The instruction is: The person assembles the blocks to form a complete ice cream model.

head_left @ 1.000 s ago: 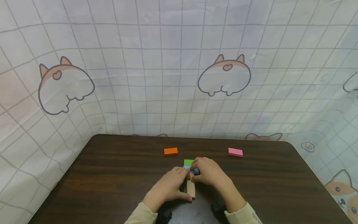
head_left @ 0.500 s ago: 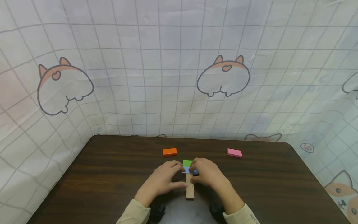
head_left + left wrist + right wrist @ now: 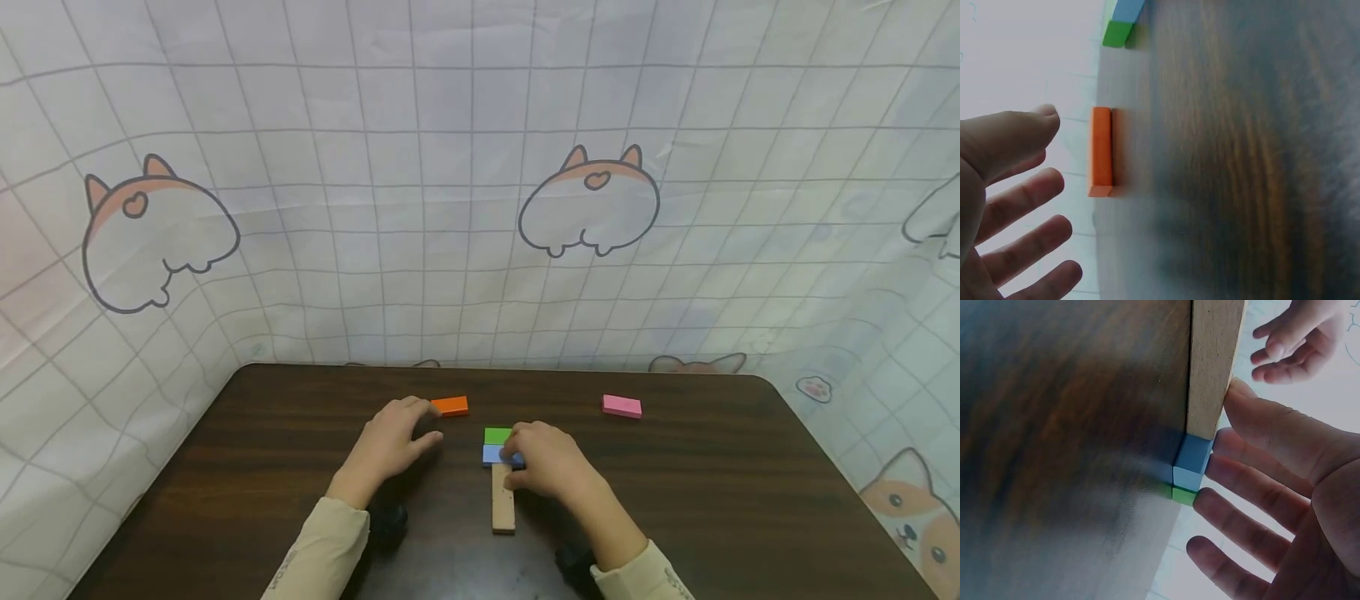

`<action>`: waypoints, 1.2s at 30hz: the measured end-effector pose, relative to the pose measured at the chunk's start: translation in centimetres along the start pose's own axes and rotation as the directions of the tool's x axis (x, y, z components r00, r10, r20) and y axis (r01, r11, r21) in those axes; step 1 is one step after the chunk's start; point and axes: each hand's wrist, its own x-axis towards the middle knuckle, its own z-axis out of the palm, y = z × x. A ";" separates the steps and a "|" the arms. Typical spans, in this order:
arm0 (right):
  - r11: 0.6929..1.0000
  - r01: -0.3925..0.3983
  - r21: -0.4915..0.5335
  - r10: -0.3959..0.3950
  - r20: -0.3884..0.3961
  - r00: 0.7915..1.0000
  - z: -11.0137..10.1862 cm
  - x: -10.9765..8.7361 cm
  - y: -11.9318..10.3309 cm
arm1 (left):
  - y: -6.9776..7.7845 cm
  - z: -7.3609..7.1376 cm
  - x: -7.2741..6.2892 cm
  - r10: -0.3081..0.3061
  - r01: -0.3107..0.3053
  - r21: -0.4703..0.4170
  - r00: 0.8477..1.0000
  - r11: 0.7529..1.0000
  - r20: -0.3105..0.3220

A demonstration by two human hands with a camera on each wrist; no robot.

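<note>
My left hand [image 3: 390,446] is over the table with fingers spread and holds nothing. The orange block [image 3: 452,407] lies just beyond its fingertips; in the left wrist view that orange block [image 3: 1101,152] appears apart from the fingers. My right hand [image 3: 551,462] hovers at a row of blocks: green [image 3: 497,436] farthest, blue [image 3: 492,454] against it, and a plain wooden block [image 3: 503,508] pointing toward me. In the right wrist view, the thumb of the right hand [image 3: 1291,475] meets the wooden block's edge [image 3: 1213,369], and its fairly straight fingers reach over the blue block [image 3: 1192,464].
A pink block [image 3: 622,407] lies at the back right of the dark wooden table [image 3: 247,475]. Behind the table hangs a pale gridded cloth [image 3: 420,233] with cartoon corgis.
My left hand has let go of the wooden block and moved left and away from me, toward the orange block. The right hand has stayed at the row of blocks.
</note>
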 end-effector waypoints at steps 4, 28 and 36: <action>1.000 -0.002 0.000 0.002 0.003 1.000 0.0 0.1 0.1 | -0.5 0.2 1.0 -0.032 0.032 -0.005 0.999 0.999 0.011; 1.000 -0.003 -0.025 0.003 0.007 1.000 0.1 0.1 0.2 | -1.3 2.0 4.0 -0.066 0.065 0.032 0.997 0.997 0.036; 0.999 -0.008 -0.031 0.008 0.006 1.000 -0.2 0.0 0.2 | -1.2 2.5 4.5 -0.026 0.025 0.047 1.000 0.999 0.012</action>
